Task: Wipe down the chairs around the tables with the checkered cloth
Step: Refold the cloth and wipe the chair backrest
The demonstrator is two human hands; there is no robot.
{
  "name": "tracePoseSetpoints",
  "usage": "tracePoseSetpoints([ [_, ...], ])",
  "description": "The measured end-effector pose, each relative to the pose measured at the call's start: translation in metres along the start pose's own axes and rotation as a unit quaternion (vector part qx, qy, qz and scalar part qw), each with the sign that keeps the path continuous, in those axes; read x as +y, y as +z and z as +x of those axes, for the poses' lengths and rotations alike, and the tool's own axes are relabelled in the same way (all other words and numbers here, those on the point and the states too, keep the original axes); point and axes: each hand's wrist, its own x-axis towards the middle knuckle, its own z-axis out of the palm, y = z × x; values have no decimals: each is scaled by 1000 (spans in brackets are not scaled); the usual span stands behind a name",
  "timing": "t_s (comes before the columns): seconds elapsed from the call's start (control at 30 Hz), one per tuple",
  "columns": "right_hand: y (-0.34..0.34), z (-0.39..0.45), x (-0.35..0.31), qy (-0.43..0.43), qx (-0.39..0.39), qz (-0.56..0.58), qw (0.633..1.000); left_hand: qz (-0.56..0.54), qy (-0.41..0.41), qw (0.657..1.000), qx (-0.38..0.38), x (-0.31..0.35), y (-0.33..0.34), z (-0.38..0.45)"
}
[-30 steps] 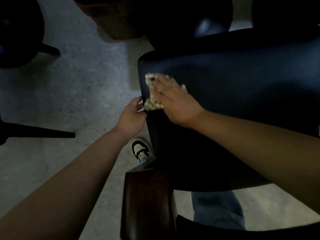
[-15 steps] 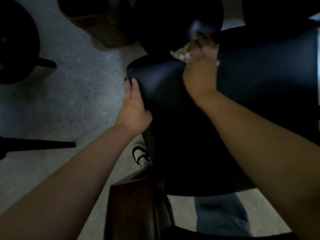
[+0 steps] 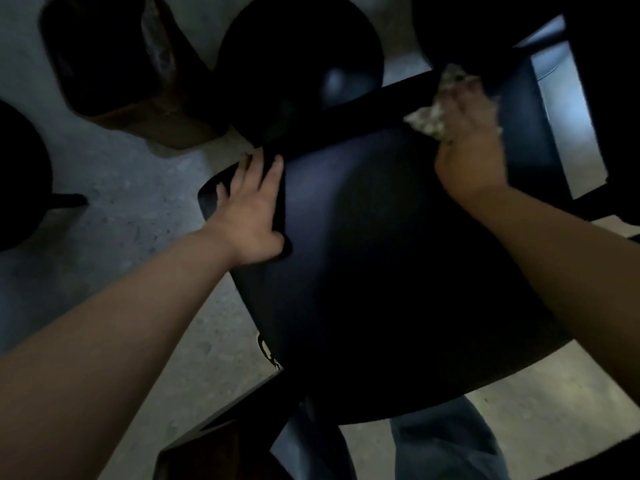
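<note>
Dark chair seat (image 3: 381,271), head view: right hand (image 3: 471,143) presses the checkered cloth (image 3: 429,119) at the seat's far edge, cloth bunched under its fingers, showing to their left. Left hand (image 3: 249,209) lies flat, fingers straight, on the seat's left edge.

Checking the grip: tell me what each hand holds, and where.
Right hand holds the bunched cloth against the chair near its far edge. Left hand lies flat on the chair's left edge, gripping nothing.
</note>
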Motion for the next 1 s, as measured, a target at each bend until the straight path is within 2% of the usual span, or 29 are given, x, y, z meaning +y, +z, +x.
tracePoseSetpoints([
  [0.07,-4,-2,14,99,46,7,994,32,37,998,-40,5,-7,11],
  [0.13,8,-4,-2,173,72,0,982,54,48,994,-81,9,-16,23],
  [0.2,28,-17,-38,161,50,-24,985,64,23,989,-128,17,-21,34],
  [0.27,48,-42,-76,15,-11,-27,999,84,-14,984,-157,29,-20,42],
  [0.37,51,-75,-89,-227,-87,5,970,114,-72,978,-158,44,-13,46],
  [0.43,38,-64,-68,-305,-108,-28,946,110,-84,978,-155,47,-12,47],
  [0.47,33,-52,-54,-310,-116,-38,943,105,-89,978,-159,48,-14,46],
  [0.53,19,-22,-23,-230,-98,-20,968,105,-94,975,-171,49,-17,45],
  [0.6,-2,1,14,-67,-35,-8,997,110,-101,971,-188,52,-19,45],
  [0.63,-11,9,31,12,1,-6,1000,110,-104,969,-195,54,-21,45],
  [0.73,-20,21,46,167,80,40,982,106,-114,965,-211,59,-24,44],
  [0.83,-7,24,14,231,111,31,966,115,-122,961,-218,60,-25,42],
  [0.9,7,16,-16,155,63,12,986,122,-127,958,-225,60,-25,42],
  [1.0,24,-1,-48,-68,-3,48,997,128,-138,955,-230,61,-25,43],
])
